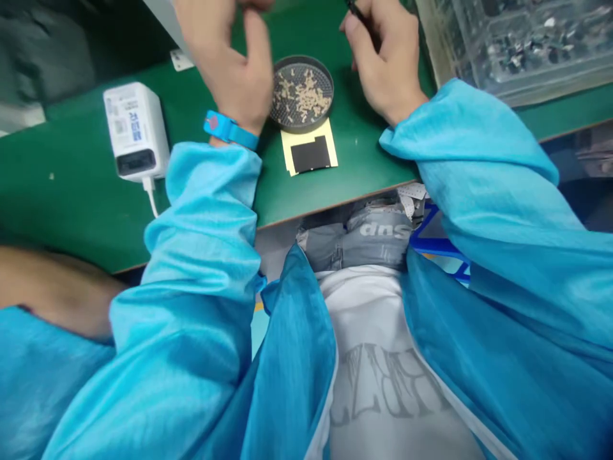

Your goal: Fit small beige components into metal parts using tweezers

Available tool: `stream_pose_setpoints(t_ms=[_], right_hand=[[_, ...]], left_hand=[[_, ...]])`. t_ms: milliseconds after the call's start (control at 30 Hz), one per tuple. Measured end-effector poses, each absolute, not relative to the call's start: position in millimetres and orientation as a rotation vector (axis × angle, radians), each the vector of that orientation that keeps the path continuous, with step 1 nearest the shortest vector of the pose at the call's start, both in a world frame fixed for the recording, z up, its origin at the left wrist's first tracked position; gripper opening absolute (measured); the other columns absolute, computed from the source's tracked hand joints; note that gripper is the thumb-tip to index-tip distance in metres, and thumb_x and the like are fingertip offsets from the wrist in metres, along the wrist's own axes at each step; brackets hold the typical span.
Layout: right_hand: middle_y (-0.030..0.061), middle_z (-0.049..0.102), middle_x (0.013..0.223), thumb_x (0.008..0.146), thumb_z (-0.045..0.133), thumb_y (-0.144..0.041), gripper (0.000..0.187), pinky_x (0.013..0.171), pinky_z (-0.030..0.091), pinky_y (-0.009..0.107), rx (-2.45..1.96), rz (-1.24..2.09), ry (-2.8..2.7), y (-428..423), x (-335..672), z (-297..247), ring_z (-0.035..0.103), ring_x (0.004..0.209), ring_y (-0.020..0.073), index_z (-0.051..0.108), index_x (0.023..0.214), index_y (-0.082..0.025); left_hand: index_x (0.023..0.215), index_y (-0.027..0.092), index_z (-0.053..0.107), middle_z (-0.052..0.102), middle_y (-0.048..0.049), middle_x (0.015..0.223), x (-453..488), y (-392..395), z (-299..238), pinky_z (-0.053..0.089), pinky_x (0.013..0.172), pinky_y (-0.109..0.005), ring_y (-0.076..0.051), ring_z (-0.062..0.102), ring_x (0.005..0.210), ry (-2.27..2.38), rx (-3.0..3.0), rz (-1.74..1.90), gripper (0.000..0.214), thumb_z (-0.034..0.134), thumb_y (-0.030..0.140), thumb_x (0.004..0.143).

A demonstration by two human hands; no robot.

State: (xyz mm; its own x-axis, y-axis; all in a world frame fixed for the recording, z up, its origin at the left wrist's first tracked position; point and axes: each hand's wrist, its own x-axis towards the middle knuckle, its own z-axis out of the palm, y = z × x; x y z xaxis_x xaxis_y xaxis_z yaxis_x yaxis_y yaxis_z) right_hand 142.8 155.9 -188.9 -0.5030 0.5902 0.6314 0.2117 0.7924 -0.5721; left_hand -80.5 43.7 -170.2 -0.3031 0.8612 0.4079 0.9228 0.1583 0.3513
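My right hand [385,57] is closed round a thin black tool [354,7], whose far end is cut off by the top edge. My left hand [234,70], with a blue wrist strap [232,131], is slightly blurred. Its thumb and a curled finger come together at the top edge; what they hold, if anything, is hidden. Between the hands sits a round dark dish [282,124] with many small tan pieces [306,96] in it. The dish overlaps a yellow paper [287,150] bearing a black rectangular sheet [311,155]. My left hand partly covers the dish's left edge.
A white box-shaped device [136,124] with a cable stands left on the green table [316,195]. At the upper right are clear plastic trays [527,51] of small shiny parts. Another person's bare forearm [57,287] rests at the left by the table edge.
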Motion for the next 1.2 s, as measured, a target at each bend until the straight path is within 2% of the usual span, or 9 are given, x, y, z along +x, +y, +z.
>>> stream_pose_setpoints(t_ms=[33,100,167,300,500,667,833,1033,1200], right_hand=[[0.0001,0.071,0.089,0.106,0.042,-0.052,0.028,0.095,0.058,0.048,-0.603,0.492,-2.110,154.7,144.5,-192.0,0.072,0.092,0.0236,0.064,0.098,-0.037],[-0.0011,0.072,0.092,0.107,0.044,-0.046,0.023,0.093,0.057,0.047,-0.640,0.391,-2.133,150.0,147.1,-196.2,0.070,0.094,0.0227,0.062,0.098,-0.035],[-0.0015,0.073,0.094,0.105,0.048,-0.038,0.018,0.088,0.055,0.045,-0.686,0.288,-2.138,144.4,148.8,-199.0,0.069,0.093,0.0215,0.063,0.097,-0.032],[0.0002,0.075,0.095,0.102,0.054,-0.032,0.016,0.083,0.051,0.039,-0.780,0.156,-2.154,138.6,150.8,-204.3,0.068,0.090,0.0198,0.067,0.100,-0.026],[-0.0030,0.076,0.093,0.102,0.055,-0.031,0.014,0.077,0.045,0.034,-0.834,0.124,-2.128,141.8,150.8,-210.1,0.067,0.087,0.0182,0.068,0.100,-0.026],[-0.0029,0.076,0.092,0.102,0.055,-0.030,0.015,0.075,0.043,0.034,-0.870,0.133,-2.111,141.7,149.3,-209.0,0.066,0.084,0.0180,0.069,0.100,-0.026],[-0.0041,0.077,0.095,0.103,0.054,-0.030,0.015,0.077,0.044,0.033,-0.863,0.153,-2.132,137.4,148.6,-202.9,0.068,0.089,0.0175,0.068,0.101,-0.025],[-0.0034,0.077,0.095,0.103,0.053,-0.029,0.017,0.076,0.045,0.033,-0.784,0.212,-2.161,139.0,142.3,-198.1,0.071,0.090,0.0198,0.068,0.101,-0.023],[-0.0016,0.076,0.094,0.102,0.053,-0.027,0.015,0.076,0.045,0.035,-0.742,0.268,-2.160,143.7,137.9,-198.2,0.072,0.093,0.0227,0.067,0.099,-0.022]], left_hand=[[0.130,0.023,0.059,0.050,0.0066,0.149,-89.0,37.0,-171.4,0.014,0.136,-0.050,-0.028,0.018,0.163,-2.294,-1.731,-0.854,0.038,0.026,0.021,0.112],[0.122,0.025,0.060,0.058,0.0047,0.130,-103.4,27.8,-174.2,0.029,0.129,-0.039,-0.019,0.047,0.139,-2.245,-1.587,-0.915,0.030,0.039,0.011,0.105],[0.120,0.026,0.059,0.062,0.0061,0.123,-113.2,25.4,-178.8,0.038,0.118,-0.031,-0.013,0.053,0.123,-2.258,-1.519,-1.013,0.026,0.050,0.011,0.101],[0.129,0.023,0.054,0.062,0.0075,0.124,-114.5,29.3,-191.6,0.040,0.113,-0.022,-0.003,0.053,0.117,-2.379,-1.523,-1.082,0.028,0.055,0.014,0.102],[0.128,0.026,0.063,0.068,0.0070,0.128,-101.6,23.0,-200.2,0.035,0.116,-0.033,-0.010,0.052,0.122,-2.418,-1.627,-1.028,0.029,0.062,0.028,0.098],[0.123,0.030,0.068,0.068,0.0048,0.132,-98.2,20.1,-195.7,0.032,0.118,-0.043,-0.016,0.048,0.129,-2.421,-1.643,-1.024,0.036,0.054,0.056,0.102],[0.120,0.025,0.069,0.067,0.0013,0.128,-98.1,20.3,-191.9,0.034,0.116,-0.041,-0.017,0.052,0.127,-2.442,-1.587,-1.058,0.030,0.057,0.045,0.101],[0.121,0.030,0.067,0.063,0.0024,0.131,-105.7,18.3,-194.9,0.032,0.119,-0.040,-0.017,0.049,0.132,-2.466,-1.595,-1.078,0.030,0.051,0.049,0.103],[0.116,0.027,0.067,0.064,0.0014,0.126,-110.3,20.2,-196.0,0.036,0.116,-0.037,-0.016,0.052,0.127,-2.455,-1.582,-1.036,0.028,0.053,0.047,0.103]])
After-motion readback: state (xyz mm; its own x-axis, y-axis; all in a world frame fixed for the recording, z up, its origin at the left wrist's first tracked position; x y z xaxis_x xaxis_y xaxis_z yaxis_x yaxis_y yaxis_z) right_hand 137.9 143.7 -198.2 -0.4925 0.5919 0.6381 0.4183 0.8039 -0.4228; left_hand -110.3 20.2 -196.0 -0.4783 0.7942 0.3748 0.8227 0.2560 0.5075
